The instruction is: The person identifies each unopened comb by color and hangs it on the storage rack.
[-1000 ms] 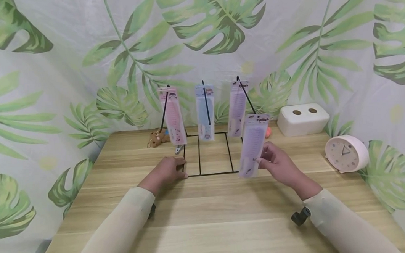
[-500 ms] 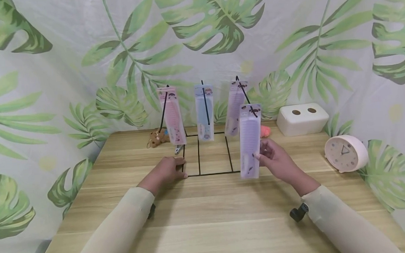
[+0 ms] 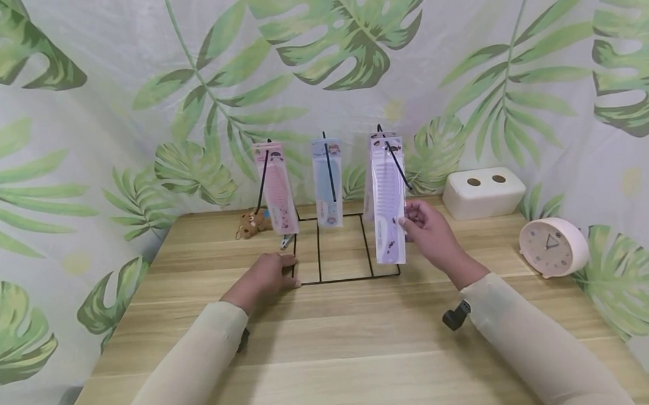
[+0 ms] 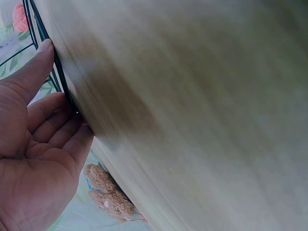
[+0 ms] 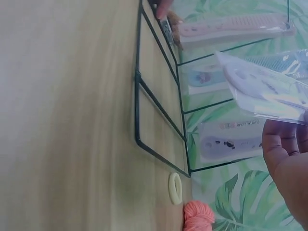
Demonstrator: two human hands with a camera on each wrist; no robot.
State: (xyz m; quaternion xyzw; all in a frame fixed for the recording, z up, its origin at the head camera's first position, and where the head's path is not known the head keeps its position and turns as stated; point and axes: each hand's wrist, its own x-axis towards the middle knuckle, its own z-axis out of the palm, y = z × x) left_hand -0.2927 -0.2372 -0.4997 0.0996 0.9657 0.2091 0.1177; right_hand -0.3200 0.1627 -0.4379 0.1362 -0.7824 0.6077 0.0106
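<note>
My right hand (image 3: pixel 433 230) pinches the lower right edge of a bagged purple comb (image 3: pixel 387 205) between thumb and fingers. The rack's right hook passes through the top of this pack, and its tip sticks out in front. Right behind it hangs another bagged purple comb (image 5: pixel 231 143), mostly covered in the head view. The black wire rack (image 3: pixel 346 279) also bears a bagged blue comb (image 3: pixel 328 184) in the middle and pink comb packs (image 3: pixel 277 189) on the left. My left hand (image 3: pixel 264 274) holds the rack's base at its front left corner, thumb on the wire (image 4: pixel 57 62).
Behind my left hand lie a brown plush bear (image 3: pixel 255 221) and a small metal clip (image 3: pixel 286 241). A white box with two holes (image 3: pixel 484 194) and a pink clock (image 3: pixel 554 247) stand right. A coral yarn bundle (image 5: pixel 197 215) and cream ring (image 5: pixel 175 188) lie beside the rack.
My right hand has raised the purple comb pack, set its top onto the right hook and slid it back toward the pack behind. The left hand has stayed at the rack's corner.
</note>
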